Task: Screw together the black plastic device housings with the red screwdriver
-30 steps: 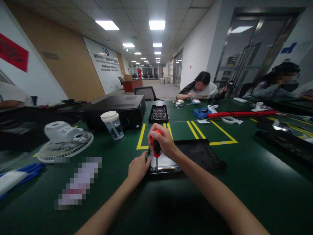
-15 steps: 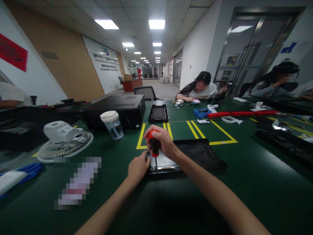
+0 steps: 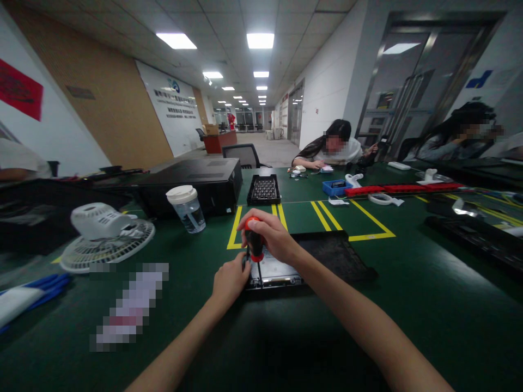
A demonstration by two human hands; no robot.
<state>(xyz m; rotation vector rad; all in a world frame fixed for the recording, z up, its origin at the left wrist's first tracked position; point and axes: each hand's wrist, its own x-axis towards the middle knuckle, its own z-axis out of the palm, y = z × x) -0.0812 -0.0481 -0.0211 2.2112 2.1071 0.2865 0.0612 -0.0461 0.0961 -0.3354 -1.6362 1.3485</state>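
Note:
My right hand [image 3: 274, 235] is wrapped round the handle of a red and black screwdriver [image 3: 255, 246]. The screwdriver stands nearly upright, its dark shaft reaching down to the near left part of a flat black-framed panel [image 3: 281, 274] with a silvery inside. At the panel's left edge, my left hand [image 3: 231, 276] is closed, thumb and fingers against the rim. To the right the panel continues as a dark flat section [image 3: 329, 253]. Whatever the screwdriver's tip touches is too small to make out.
A lidded plastic cup [image 3: 187, 209], a white fan [image 3: 107, 234] and a black computer case [image 3: 192, 182] stand at left. Beyond my hands lies a black tray [image 3: 263, 190] of small parts. A blue box [image 3: 335, 188] sits farther right, before a co-worker [image 3: 339, 147].
The screwdriver handle has tilted slightly to the left in my right hand. My left hand stays at the panel's edge. The whole view has shifted a little.

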